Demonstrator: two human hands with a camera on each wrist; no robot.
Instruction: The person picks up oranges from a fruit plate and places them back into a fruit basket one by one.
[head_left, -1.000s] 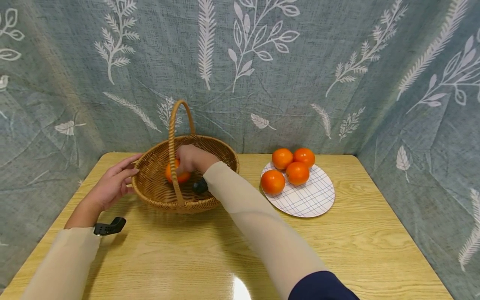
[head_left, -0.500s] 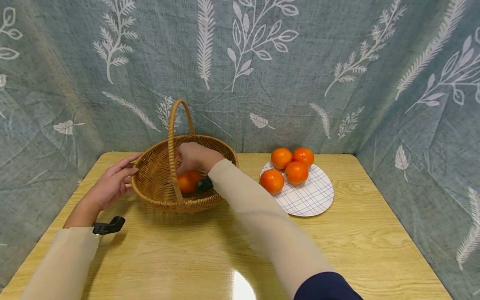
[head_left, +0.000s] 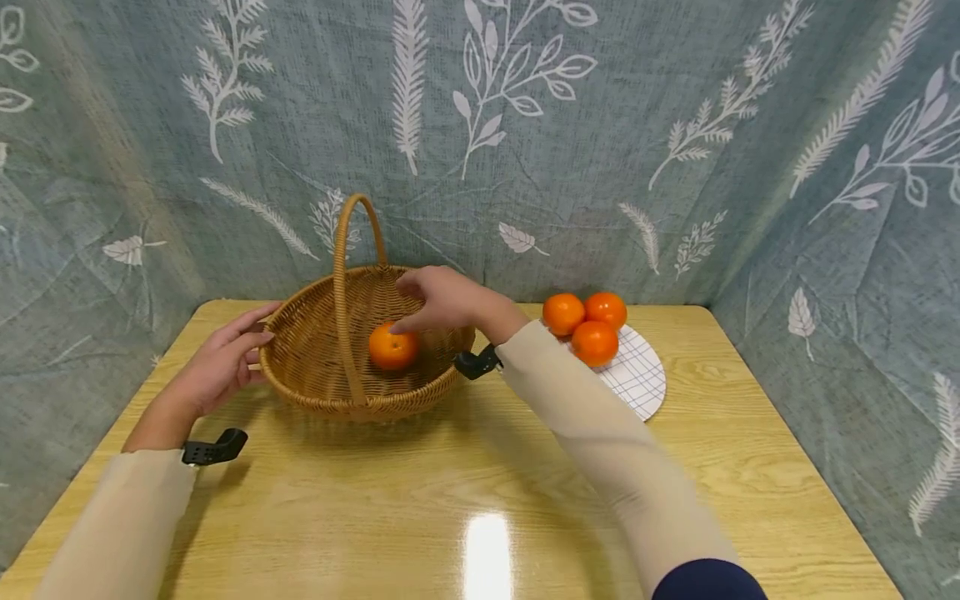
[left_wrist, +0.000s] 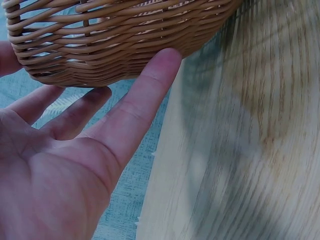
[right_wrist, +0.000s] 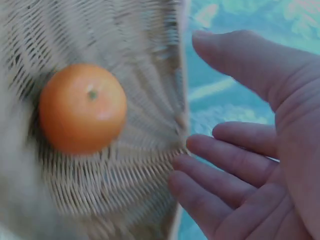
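Observation:
An orange (head_left: 393, 346) with a small green stem spot lies in the brown wicker basket (head_left: 303, 358), right of its arched handle (head_left: 342, 308). My right hand (head_left: 442, 300) is over the basket's right side, thumb and fingers spread. In the right wrist view nothing is in that hand, and the orange (right_wrist: 82, 109) sits apart from its fingertips. My left hand (head_left: 217, 367) is at the basket's left end. Its outstretched fingers (left_wrist: 135, 105) touch the woven side from outside in the left wrist view.
Right of the basket is a round white plate (head_left: 637, 371) with a blue grid, partly behind my right sleeve (head_left: 600, 425). Three oranges (head_left: 595, 342) show at its back. Leaf-patterned cloth (head_left: 480, 150) surrounds the wooden table (head_left: 360, 500).
The orange in the basket has moved right, and my right hand has let go of it and lifted rightward. My right sleeve now covers the plate's front-left orange. The left hand stays put.

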